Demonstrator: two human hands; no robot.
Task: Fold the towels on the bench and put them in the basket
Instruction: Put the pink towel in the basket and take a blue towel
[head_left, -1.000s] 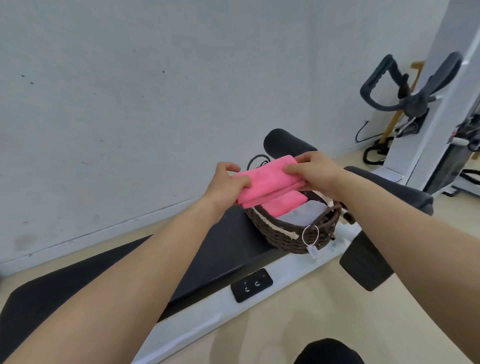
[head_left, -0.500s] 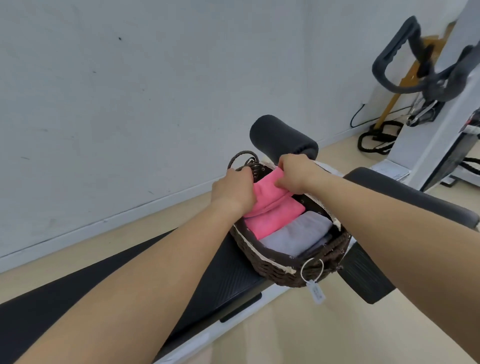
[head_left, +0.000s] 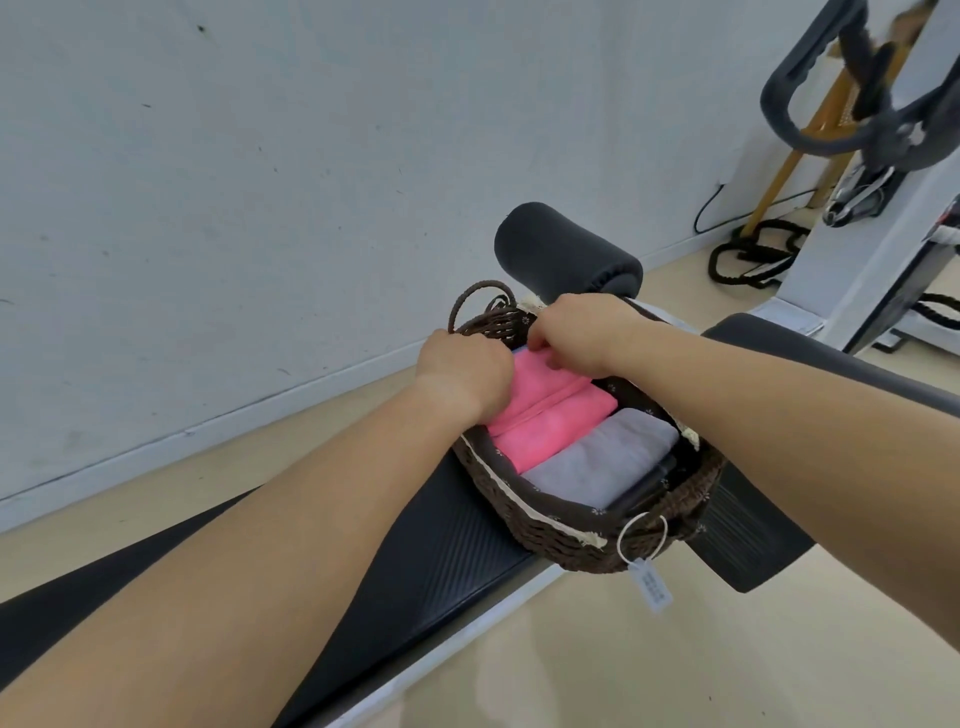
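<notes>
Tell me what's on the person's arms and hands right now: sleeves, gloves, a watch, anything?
Nothing worn shows. The left forearm and right forearm are bare to the frame's edge, no sleeve or cuff in view. The left hand and right hand are ungloved; neither wrist carries a watch or band. Rings cannot be told from this angle.

Print on the basket's (head_left: 571, 551) tag (head_left: 649, 584) too small to read

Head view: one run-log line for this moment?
step: placing; left hand: holds folded pink towel; right hand: holds it too; where: in dark woven basket; beside: second pink towel, folded grey towel
</notes>
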